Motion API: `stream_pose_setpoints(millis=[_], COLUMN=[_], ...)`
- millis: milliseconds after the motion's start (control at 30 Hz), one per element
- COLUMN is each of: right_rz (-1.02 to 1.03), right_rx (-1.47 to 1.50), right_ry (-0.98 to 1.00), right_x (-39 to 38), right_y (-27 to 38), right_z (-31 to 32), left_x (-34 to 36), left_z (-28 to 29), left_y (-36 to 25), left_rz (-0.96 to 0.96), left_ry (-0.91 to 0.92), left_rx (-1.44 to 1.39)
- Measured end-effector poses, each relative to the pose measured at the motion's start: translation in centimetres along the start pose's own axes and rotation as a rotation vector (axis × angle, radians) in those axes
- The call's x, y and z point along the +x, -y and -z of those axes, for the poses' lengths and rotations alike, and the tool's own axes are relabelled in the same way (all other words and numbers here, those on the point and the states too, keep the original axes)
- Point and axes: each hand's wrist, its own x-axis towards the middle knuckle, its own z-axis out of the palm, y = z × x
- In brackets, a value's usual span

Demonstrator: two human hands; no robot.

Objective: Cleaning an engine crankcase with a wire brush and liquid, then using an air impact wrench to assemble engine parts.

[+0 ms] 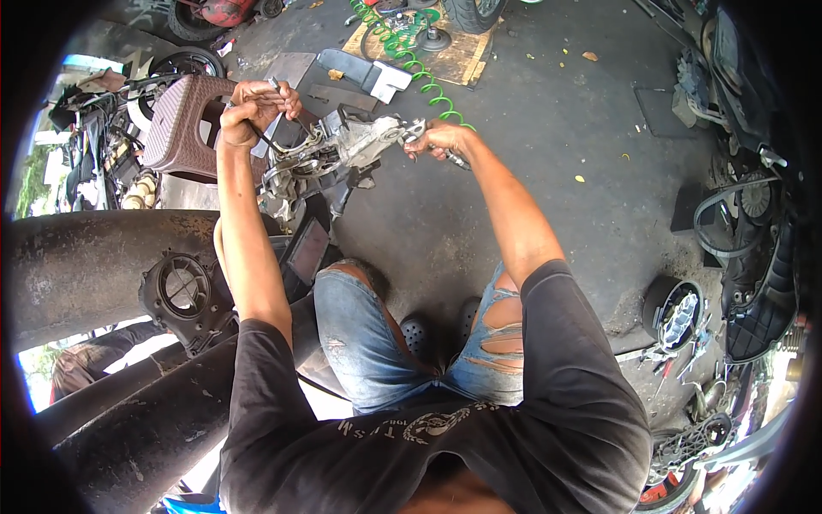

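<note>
A grey, grimy motorcycle engine [347, 146] is in front of me between my hands, with hoses and wires at its left side. My left hand [255, 111] is closed above that side, around a thin dark cable [264, 137] running down toward the engine. A short metal tip [274, 84] shows above the fingers. At the engine's right end, my right hand [441, 141] is closed beside a metal fitting [413, 128]. A metal rod-like piece [458, 160] pokes out under this hand, but the fingers hide what it belongs to.
A brown woven-pattern plastic stool [181, 128] stands left of the engine. A green coiled hose [428, 81] runs behind my right forearm. Large rusty pipes [111, 265] lie at left, with a round black cover [181, 287] by them. Motorcycle parts [753, 283] crowd the right edge.
</note>
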Motion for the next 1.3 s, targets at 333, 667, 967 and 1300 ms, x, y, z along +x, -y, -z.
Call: stream_pose_setpoints(millis=[333,667,967,1300], right_rz=[-0.002,0.049,0.348,0.233], right_rx=[-0.064,-0.900,-0.684,-0.675], right_ry=[0.043,0.000,-0.332,-0.433], right_x=[-0.4,-3.5,-5.2,-4.6], right_y=[-0.5,0.5,3.5,6.8], right_z=[-0.3,-0.6,-7.2,-7.2], left_x=[0.1,0.3,2.0,3.3], left_z=[-0.3,-0.5,-1.7,-2.2], left_y=[-0.3,-0.7,2.2,4.2], left_rz=[0.005,0.017,-0.225,-0.321], left_ry=[-0.032,-0.223,-0.916,-1.127], left_rx=[-0.001,0.137,0.316,0.401])
